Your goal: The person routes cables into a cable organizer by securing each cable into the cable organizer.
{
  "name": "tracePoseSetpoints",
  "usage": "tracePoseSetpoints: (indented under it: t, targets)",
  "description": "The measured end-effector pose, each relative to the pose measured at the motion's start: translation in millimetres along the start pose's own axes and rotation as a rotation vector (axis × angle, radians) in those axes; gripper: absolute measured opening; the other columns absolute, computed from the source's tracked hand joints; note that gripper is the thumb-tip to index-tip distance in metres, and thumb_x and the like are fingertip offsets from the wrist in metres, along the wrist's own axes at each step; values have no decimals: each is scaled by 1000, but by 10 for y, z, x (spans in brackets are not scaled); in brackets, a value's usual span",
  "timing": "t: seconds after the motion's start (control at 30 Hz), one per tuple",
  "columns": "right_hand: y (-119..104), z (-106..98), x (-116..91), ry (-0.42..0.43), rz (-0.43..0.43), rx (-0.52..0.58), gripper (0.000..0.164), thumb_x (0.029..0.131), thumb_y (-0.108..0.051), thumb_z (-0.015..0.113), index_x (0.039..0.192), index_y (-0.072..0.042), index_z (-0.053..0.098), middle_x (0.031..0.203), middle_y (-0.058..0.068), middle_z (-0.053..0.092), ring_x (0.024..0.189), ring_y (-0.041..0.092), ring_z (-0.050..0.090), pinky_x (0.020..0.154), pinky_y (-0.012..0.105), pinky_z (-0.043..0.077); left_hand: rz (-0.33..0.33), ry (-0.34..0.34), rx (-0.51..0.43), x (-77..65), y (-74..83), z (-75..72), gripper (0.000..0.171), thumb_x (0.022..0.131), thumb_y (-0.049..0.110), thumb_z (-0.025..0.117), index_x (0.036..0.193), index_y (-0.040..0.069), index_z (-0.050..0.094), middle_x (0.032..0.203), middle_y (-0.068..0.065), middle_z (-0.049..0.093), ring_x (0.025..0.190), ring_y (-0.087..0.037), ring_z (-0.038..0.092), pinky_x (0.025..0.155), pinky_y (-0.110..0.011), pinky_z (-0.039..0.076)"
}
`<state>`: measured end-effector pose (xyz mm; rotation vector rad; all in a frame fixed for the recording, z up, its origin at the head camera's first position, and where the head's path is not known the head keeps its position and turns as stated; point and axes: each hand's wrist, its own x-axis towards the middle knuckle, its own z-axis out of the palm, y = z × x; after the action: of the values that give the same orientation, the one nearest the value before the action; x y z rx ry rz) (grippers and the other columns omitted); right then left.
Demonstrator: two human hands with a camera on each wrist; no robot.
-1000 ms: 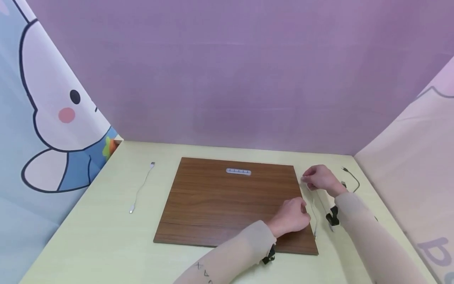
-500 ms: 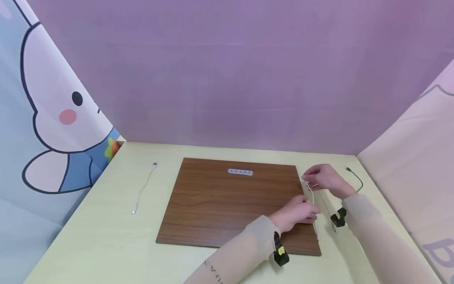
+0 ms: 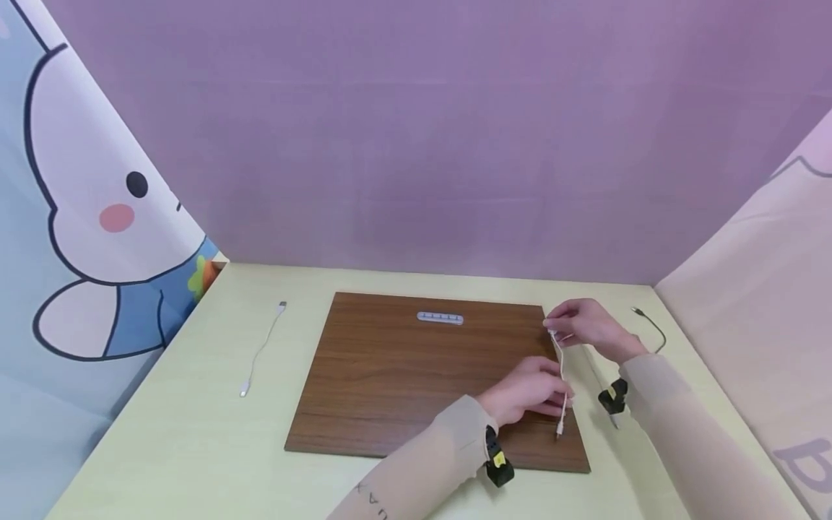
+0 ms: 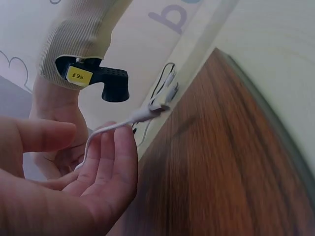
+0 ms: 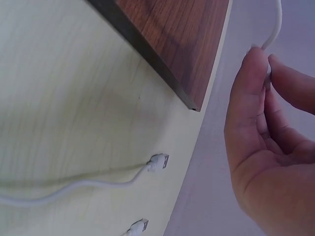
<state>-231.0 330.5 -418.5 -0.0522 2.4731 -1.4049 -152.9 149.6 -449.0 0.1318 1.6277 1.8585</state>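
A short white USB cable (image 3: pixel 561 365) hangs over the right edge of a brown wood-grain board (image 3: pixel 390 383). My right hand (image 3: pixel 588 326) pinches its far end between thumb and fingertips, as the right wrist view confirms; the plug there is mostly hidden. My left hand (image 3: pixel 523 390) is lower, above the board. In the left wrist view the cable's plug end (image 4: pixel 145 114) extends past the left fingers (image 4: pixel 125 152), with the cord lying across them and the thumb apart. A pale slotted strip, resembling a cable holder (image 3: pixel 440 318), lies near the board's back edge.
Another white cable (image 3: pixel 263 348) lies left of the board. To the right are a dark cable (image 3: pixel 653 328) and a white cable partly under my right wrist. Two USB plugs, one nearer (image 5: pixel 158 162), show in the right wrist view. A purple backdrop (image 3: pixel 422 144) stands behind.
The white cable has been lifted from the table beside the board and moved left over its edge. My left hand has come to the cord, and my right hand has shifted slightly left.
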Motion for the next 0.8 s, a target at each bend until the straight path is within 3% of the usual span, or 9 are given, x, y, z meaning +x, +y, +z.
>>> tracePoseSetpoints:
  t: [0.2, 0.47, 0.8]
  targets:
    - [11, 31, 25, -39, -37, 61, 37, 98, -7, 66, 124, 17, 55, 106, 25, 67, 85, 22, 67, 78, 35, 60, 20, 51, 101, -33, 7, -63, 26, 93, -3, 64, 119, 0, 62, 80, -11, 69, 70, -21, 66, 69, -36, 60]
    - [2, 73, 47, -89, -86, 110, 41, 98, -2, 63, 129, 20, 49, 116, 32, 62, 96, 33, 70, 84, 36, 59, 56, 95, 142, -72, -1, -229, 29, 86, -11, 68, 112, -1, 62, 77, -14, 69, 65, -21, 65, 62, -33, 59]
    - [-207, 297, 70, -71, -94, 109, 38, 92, 2, 68, 123, 19, 54, 103, 23, 64, 89, 26, 69, 83, 38, 59, 93, 71, 343, -342, 52, -506, 38, 85, -11, 71, 119, 2, 62, 78, -10, 68, 67, -21, 65, 62, -30, 56]
